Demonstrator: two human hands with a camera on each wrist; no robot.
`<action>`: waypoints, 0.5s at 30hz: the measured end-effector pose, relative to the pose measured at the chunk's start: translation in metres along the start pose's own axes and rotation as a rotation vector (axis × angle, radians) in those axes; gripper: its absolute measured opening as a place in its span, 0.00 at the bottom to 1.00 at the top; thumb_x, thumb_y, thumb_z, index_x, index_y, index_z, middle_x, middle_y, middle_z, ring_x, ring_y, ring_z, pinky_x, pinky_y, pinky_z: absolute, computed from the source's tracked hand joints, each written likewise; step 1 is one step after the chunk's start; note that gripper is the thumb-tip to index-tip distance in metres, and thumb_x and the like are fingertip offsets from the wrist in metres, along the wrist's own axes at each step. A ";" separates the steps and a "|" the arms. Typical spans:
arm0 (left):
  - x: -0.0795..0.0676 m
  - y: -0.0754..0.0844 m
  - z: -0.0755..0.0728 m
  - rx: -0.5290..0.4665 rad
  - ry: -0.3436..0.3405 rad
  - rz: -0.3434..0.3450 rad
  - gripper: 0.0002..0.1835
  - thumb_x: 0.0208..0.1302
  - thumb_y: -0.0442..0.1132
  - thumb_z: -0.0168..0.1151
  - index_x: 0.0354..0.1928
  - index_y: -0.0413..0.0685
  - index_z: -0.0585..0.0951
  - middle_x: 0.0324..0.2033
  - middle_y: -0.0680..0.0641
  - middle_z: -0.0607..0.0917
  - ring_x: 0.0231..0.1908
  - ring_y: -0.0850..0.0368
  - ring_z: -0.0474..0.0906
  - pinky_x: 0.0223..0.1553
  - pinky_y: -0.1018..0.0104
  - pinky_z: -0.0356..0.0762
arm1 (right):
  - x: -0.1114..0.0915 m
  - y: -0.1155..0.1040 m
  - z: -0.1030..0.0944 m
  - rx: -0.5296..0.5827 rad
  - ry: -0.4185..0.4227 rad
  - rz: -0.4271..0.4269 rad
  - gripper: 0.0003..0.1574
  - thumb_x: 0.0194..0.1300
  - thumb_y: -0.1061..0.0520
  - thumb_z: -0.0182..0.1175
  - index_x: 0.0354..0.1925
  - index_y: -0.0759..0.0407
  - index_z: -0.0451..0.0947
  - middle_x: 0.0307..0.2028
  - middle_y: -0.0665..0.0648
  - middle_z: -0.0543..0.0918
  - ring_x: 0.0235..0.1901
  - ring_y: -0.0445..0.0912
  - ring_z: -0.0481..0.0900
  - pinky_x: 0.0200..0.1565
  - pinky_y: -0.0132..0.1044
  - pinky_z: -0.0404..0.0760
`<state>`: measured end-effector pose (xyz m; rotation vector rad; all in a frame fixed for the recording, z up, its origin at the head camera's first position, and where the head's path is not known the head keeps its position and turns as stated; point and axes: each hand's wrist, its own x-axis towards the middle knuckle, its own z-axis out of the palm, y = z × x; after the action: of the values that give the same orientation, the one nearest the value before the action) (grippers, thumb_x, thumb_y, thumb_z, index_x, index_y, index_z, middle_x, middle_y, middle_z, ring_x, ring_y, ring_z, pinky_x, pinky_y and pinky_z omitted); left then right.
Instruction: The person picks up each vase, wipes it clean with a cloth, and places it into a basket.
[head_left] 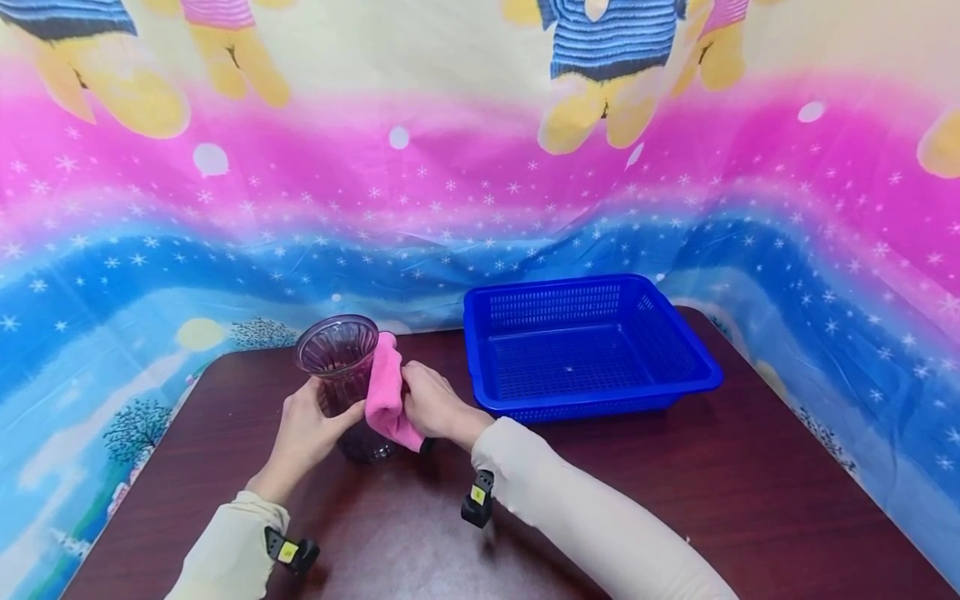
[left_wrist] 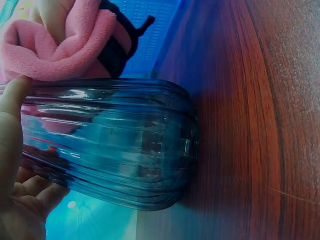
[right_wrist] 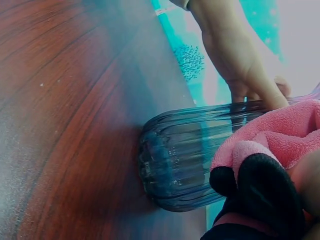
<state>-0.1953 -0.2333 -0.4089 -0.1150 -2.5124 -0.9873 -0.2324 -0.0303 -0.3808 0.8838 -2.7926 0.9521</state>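
A clear, purplish ribbed glass vase (head_left: 337, 346) with a flared rim stands on the table, tilted slightly in the head view. My left hand (head_left: 311, 425) grips its side, thumb toward me and fingers round the far side. My right hand (head_left: 438, 404) holds a folded pink cloth (head_left: 385, 387) against the vase's right side, just below the rim. In the right wrist view, black parts (right_wrist: 265, 190) of the cloth hang beside the glass. The vase's base (left_wrist: 187, 145) is right at the tabletop in the left wrist view.
A blue plastic basket (head_left: 592, 404) with slotted walls stands at the back right of the dark red-brown wooden table (head_left: 600, 500). Behind the table hangs a printed cloth backdrop (head_left: 450, 192) with snowflakes and cartoon bears. Black cameras (head_left: 477, 500) are strapped at both wrists.
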 end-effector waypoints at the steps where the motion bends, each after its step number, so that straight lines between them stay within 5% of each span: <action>1: 0.000 0.000 0.000 -0.003 -0.002 -0.002 0.32 0.54 0.46 0.76 0.56 0.34 0.78 0.46 0.30 0.88 0.46 0.35 0.86 0.48 0.41 0.83 | 0.000 -0.001 -0.001 -0.004 0.002 -0.001 0.07 0.67 0.67 0.53 0.38 0.61 0.79 0.40 0.58 0.83 0.44 0.52 0.82 0.46 0.42 0.83; 15: 0.001 0.001 -0.001 -0.014 -0.028 -0.027 0.31 0.55 0.45 0.75 0.57 0.34 0.78 0.48 0.30 0.87 0.48 0.36 0.85 0.49 0.41 0.83 | 0.004 -0.011 -0.010 -0.038 -0.010 0.031 0.09 0.69 0.65 0.53 0.39 0.59 0.80 0.41 0.56 0.83 0.45 0.50 0.82 0.46 0.41 0.82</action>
<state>-0.1956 -0.2331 -0.4078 -0.0994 -2.5395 -1.0205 -0.2307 -0.0335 -0.3658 0.8450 -2.8306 0.8978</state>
